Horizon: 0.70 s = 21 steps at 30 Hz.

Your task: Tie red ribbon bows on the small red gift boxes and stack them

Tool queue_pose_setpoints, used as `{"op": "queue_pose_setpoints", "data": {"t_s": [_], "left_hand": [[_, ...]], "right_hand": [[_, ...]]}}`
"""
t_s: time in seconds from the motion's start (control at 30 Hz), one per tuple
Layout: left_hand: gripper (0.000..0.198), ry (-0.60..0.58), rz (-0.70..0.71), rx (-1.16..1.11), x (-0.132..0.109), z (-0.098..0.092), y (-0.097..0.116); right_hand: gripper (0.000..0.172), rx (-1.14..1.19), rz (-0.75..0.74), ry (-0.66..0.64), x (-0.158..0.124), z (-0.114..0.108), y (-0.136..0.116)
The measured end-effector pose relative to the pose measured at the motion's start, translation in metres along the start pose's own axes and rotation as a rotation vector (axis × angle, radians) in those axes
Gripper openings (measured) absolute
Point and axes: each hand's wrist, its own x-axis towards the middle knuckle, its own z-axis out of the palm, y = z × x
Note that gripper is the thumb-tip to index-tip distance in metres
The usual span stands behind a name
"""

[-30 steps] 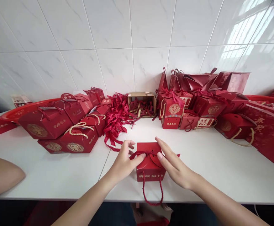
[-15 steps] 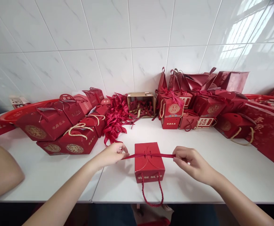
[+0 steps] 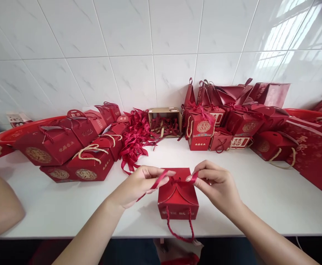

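A small red gift box point(image 3: 177, 209) with a twisted cord handle point(image 3: 179, 235) stands before me on the white table, the handle drooping over the front edge. A red ribbon point(image 3: 158, 180) passes through the slots in its top and is crossed at the middle. My left hand point(image 3: 143, 186) pinches one ribbon length just over the box's left side. On the right, my right hand point(image 3: 212, 180) grips the other length between thumb and fingers, close to the centre. Whether the ribbon's middle is knotted, I cannot tell.
Stacked red boxes point(image 3: 75, 154) stand at the left, beside a heap of loose ribbons point(image 3: 136, 136). A cardboard box point(image 3: 165, 127) holds ribbon scraps. More red boxes point(image 3: 202, 129) and a large red bag point(image 3: 312, 158) are at the right. Another person's arm point(image 3: 2, 202) rests at far left.
Both my hands have moved inward from the stretched ribbon ends to above the box. The ribbon, pulled straight before, now bends around my left fingers. The other person's arm shifted slightly left.
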Motion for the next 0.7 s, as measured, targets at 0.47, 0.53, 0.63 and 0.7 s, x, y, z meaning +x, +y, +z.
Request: {"op": "queue_pose_setpoints", "data": {"t_s": [0.47,0.53,0.63,0.7], "left_hand": [[0.040,0.190,0.396,0.601,-0.001,0.030,-0.021],[0.038,0.176,0.423,0.613,0.001,0.026,-0.022],[0.035,0.093,0.434,0.588,0.005,0.018,-0.019],[0.033,0.000,0.407,0.589,0.008,0.013,-0.014]], "right_hand": [[0.013,-0.127,0.289,-0.266,0.020,0.022,-0.005],[0.018,-0.177,0.273,-0.285,0.024,0.021,-0.006],[0.020,-0.214,0.257,-0.363,0.028,0.019,-0.008],[0.019,-0.219,0.241,-0.427,0.031,0.016,-0.008]]}}
